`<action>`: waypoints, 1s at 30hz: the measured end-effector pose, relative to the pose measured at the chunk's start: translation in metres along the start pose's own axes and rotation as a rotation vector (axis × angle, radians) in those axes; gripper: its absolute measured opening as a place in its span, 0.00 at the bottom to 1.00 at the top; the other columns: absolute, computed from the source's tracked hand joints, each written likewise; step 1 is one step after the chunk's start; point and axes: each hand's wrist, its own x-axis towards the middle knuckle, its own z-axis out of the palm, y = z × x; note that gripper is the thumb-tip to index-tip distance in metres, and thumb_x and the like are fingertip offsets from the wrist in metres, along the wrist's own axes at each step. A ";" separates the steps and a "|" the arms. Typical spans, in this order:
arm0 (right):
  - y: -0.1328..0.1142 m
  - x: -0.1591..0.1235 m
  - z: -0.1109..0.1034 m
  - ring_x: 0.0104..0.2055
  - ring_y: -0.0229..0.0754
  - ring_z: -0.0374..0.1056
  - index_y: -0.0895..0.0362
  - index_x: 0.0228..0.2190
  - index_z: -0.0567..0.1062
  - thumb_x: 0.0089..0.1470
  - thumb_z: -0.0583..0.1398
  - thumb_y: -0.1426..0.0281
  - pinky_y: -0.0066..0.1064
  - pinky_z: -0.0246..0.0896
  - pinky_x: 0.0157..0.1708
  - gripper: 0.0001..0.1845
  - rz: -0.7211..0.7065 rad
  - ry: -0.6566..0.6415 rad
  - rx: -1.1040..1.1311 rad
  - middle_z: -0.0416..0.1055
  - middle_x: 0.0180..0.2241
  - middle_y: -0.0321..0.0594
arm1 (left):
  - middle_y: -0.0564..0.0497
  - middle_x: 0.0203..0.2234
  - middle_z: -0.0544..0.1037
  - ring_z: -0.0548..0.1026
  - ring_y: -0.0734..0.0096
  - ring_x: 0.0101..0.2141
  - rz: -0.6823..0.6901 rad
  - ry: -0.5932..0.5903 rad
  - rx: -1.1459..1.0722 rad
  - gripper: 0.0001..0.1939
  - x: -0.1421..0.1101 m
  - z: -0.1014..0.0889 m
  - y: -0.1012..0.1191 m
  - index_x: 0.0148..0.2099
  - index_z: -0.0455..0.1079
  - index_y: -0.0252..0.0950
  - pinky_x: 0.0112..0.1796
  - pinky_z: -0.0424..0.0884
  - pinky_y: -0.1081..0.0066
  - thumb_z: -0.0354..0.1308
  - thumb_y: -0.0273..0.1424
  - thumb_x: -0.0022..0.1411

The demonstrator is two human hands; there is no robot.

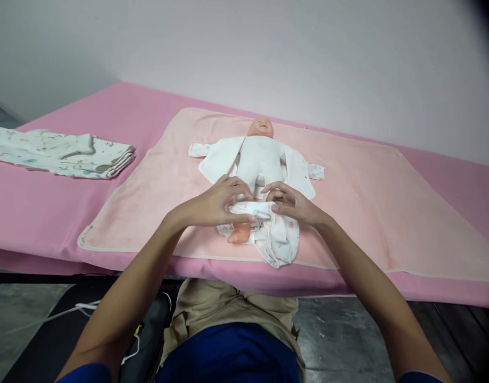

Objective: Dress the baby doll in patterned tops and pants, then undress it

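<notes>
A baby doll (262,157) lies on its back, head toward the wall, with a white baby jacket (224,154) spread open under its white torso. White printed baby pants (278,234) are bunched around its lower legs, and one bare foot (239,233) shows at their left side. My left hand (224,202) curves around the left part of the bunched cloth, thumb low beside the foot and fingers above. On the other side, my right hand (288,203) has its fingers bent and its thumb against the upper edge of the pants. Both hands partly hide the doll's legs.
A peach blanket (356,213) with pale edging lies under the doll on a pink padded table (88,117). Folded printed baby clothes (60,154) lie at the left. The wall rises behind the table. A black seat (48,340) with white cables stands below at left.
</notes>
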 end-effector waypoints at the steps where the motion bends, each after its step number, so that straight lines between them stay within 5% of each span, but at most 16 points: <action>1: 0.003 0.001 -0.001 0.41 0.38 0.72 0.50 0.58 0.76 0.64 0.74 0.57 0.29 0.69 0.43 0.27 0.000 0.019 0.045 0.74 0.42 0.34 | 0.46 0.51 0.81 0.75 0.54 0.54 0.027 -0.096 -0.019 0.24 0.017 -0.006 0.002 0.51 0.80 0.41 0.57 0.70 0.58 0.70 0.54 0.66; 4: 0.011 0.003 -0.003 0.35 0.36 0.69 0.53 0.48 0.78 0.60 0.76 0.54 0.27 0.67 0.37 0.24 0.063 0.083 0.170 0.72 0.35 0.32 | 0.49 0.40 0.80 0.77 0.62 0.43 0.016 -0.393 -0.222 0.21 0.068 -0.017 -0.002 0.45 0.78 0.38 0.44 0.71 0.65 0.70 0.51 0.65; 7: 0.016 0.001 -0.004 0.28 0.33 0.64 0.56 0.42 0.79 0.59 0.76 0.50 0.25 0.63 0.30 0.24 0.167 0.047 0.242 0.73 0.31 0.32 | 0.50 0.44 0.81 0.79 0.65 0.44 -0.026 -0.555 -0.394 0.20 0.102 -0.017 -0.013 0.49 0.78 0.39 0.43 0.72 0.70 0.72 0.48 0.65; 12: 0.024 -0.005 -0.006 0.30 0.36 0.72 0.59 0.44 0.83 0.55 0.78 0.47 0.25 0.69 0.30 0.30 0.279 -0.010 0.353 0.79 0.33 0.37 | 0.50 0.39 0.83 0.80 0.68 0.36 -0.040 -0.749 -0.480 0.21 0.114 -0.004 -0.026 0.51 0.80 0.39 0.36 0.73 0.72 0.73 0.49 0.66; 20: 0.037 -0.011 0.000 0.30 0.36 0.75 0.61 0.43 0.84 0.52 0.80 0.52 0.23 0.70 0.28 0.29 0.390 -0.220 0.397 0.82 0.35 0.40 | 0.49 0.43 0.85 0.83 0.69 0.39 -0.080 -0.626 -0.703 0.23 0.100 0.007 -0.033 0.53 0.80 0.39 0.39 0.78 0.73 0.76 0.48 0.64; 25: 0.025 -0.012 0.003 0.25 0.37 0.73 0.60 0.31 0.83 0.54 0.78 0.47 0.26 0.69 0.27 0.28 0.243 -0.054 0.427 0.78 0.26 0.39 | 0.50 0.40 0.87 0.84 0.64 0.40 -0.084 -0.734 -0.463 0.21 0.094 0.002 -0.023 0.47 0.84 0.38 0.38 0.78 0.72 0.82 0.41 0.55; 28: 0.016 -0.013 0.001 0.23 0.34 0.67 0.59 0.27 0.79 0.56 0.76 0.47 0.25 0.62 0.24 0.28 0.218 0.014 0.403 0.73 0.22 0.35 | 0.48 0.40 0.88 0.84 0.61 0.41 -0.069 -0.800 -0.439 0.19 0.090 0.000 -0.024 0.45 0.85 0.38 0.41 0.79 0.70 0.77 0.46 0.62; 30: 0.012 -0.014 0.000 0.27 0.34 0.69 0.59 0.34 0.82 0.57 0.76 0.49 0.24 0.64 0.26 0.25 0.263 -0.031 0.329 0.76 0.27 0.34 | 0.48 0.46 0.88 0.85 0.61 0.47 -0.056 -0.701 -0.497 0.19 0.089 0.001 -0.029 0.50 0.83 0.39 0.46 0.79 0.69 0.73 0.48 0.67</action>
